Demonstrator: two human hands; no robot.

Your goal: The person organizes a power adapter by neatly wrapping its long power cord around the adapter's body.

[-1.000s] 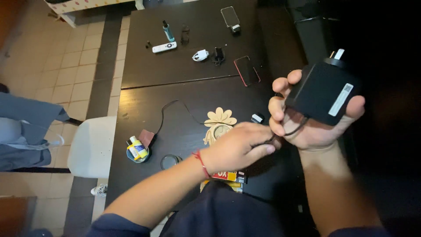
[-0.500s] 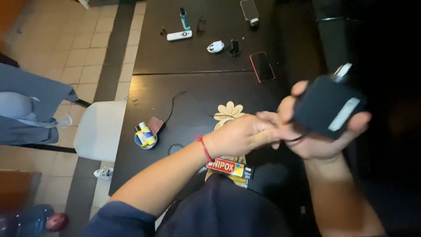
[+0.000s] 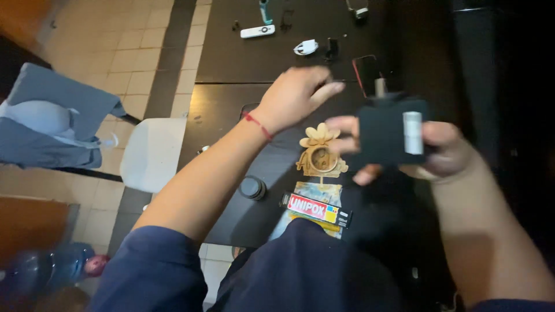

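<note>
Holding a black box (image 3: pixel 386 134) in my right hand (image 3: pixel 440 151), fingers pinching its sides, above the tabletop (image 3: pixel 231 63) at 3 o'clock. Left hand (image 3: pixel 295 95) hovers loosely spread at 12 o'clock, gripping nothing, over the wooden flower piece (image 3: pixel 319 155). Glue carton (image 3: pixel 316 209) lies at 6 o'clock, black cap (image 3: pixel 252 187) at 8. Risk, as I judge it: the one-hand grip is shallow; a slip drops the box onto the wooden piece.

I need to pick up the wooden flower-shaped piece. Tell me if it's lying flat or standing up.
Lying flat: the wooden flower-shaped piece shows its whole face upward on the dark table, between both hands, neither touching it.
</note>
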